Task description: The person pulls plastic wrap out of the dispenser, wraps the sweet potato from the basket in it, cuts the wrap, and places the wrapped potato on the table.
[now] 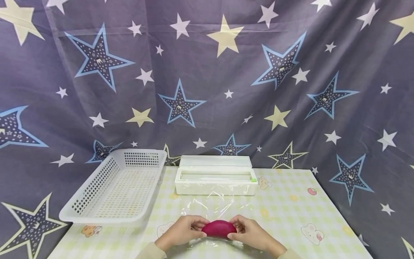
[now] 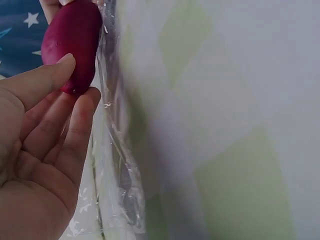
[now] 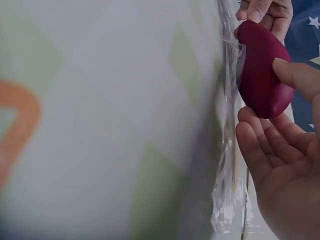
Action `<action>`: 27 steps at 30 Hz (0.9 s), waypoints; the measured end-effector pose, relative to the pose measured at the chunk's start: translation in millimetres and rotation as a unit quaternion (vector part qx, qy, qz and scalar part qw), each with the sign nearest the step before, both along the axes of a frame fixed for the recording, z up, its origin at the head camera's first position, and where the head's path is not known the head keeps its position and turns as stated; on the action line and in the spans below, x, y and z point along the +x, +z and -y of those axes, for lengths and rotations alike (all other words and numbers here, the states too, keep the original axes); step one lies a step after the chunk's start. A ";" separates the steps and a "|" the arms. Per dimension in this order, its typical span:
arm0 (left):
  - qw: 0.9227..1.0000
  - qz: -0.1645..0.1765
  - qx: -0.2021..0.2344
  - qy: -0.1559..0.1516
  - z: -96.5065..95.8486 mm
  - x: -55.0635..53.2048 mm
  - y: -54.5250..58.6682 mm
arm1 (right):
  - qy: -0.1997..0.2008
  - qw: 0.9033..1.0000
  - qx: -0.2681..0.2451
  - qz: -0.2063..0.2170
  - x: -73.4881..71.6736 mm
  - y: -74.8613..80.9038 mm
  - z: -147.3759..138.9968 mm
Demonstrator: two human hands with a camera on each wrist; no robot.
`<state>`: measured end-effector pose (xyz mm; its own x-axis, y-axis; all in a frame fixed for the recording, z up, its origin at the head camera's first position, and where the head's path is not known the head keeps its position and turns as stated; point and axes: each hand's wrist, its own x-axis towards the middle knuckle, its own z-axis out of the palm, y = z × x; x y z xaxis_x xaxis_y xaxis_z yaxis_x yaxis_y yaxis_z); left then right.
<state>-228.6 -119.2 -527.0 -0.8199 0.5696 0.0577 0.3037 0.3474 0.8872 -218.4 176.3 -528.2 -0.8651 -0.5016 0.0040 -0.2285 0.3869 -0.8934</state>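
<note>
A smooth dark magenta oblong fruit [image 1: 219, 229], slightly curved, lies lengthwise between my two hands at the near side of the table. My left hand [image 1: 187, 230] holds its left end, thumb on one side and fingers on the other. At the opposite end, my right hand [image 1: 249, 232] grips it the same way; the thumb [image 3: 295, 77] shows on its skin in the right wrist view. Clear plastic wrap [image 1: 215, 205] stretches from the white dispenser box [image 1: 215, 187] toward me, passing below the fruit. Its crumpled edge [image 2: 127, 195] runs beside the fruit in the left wrist view.
The dispenser box has its lid [image 1: 215, 161] raised, with a roll inside and a green tab at its right end. A white perforated basket [image 1: 72, 214] stands at the left. A checked cloth [image 1: 291, 216] covers the table, and a star-patterned curtain [image 1: 200, 68] hangs behind.
</note>
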 end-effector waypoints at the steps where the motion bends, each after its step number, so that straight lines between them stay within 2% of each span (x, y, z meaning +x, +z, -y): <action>1: 1.000 0.004 0.002 0.000 0.1 0.4 -0.9 | 0.001 1.000 0.001 0.002 0.2 -0.6 -0.1; 7: 1.000 0.012 -0.003 0.006 -0.9 0.8 -5.5 | 0.007 1.000 0.015 -0.005 -0.9 -3.7 -1.8; 13: 1.000 0.014 -0.017 0.006 -1.2 0.8 -8.7 | 0.011 1.000 0.011 0.008 -1.3 -4.3 -1.4; 22: 0.999 0.027 -0.017 -0.009 -3.2 2.0 -5.4 | 0.023 0.999 0.003 0.022 1.2 -4.0 0.3; 27: 0.999 0.028 -0.018 -0.014 -4.7 1.4 -3.7 | 0.032 0.999 -0.001 0.013 0.4 -2.9 -0.7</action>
<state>-227.2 -114.5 -530.7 -0.8044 0.5940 -0.0078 0.2651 0.3708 0.8901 -218.0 177.1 -531.1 -0.8309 -0.5562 -0.0177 -0.2288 0.3704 -0.9002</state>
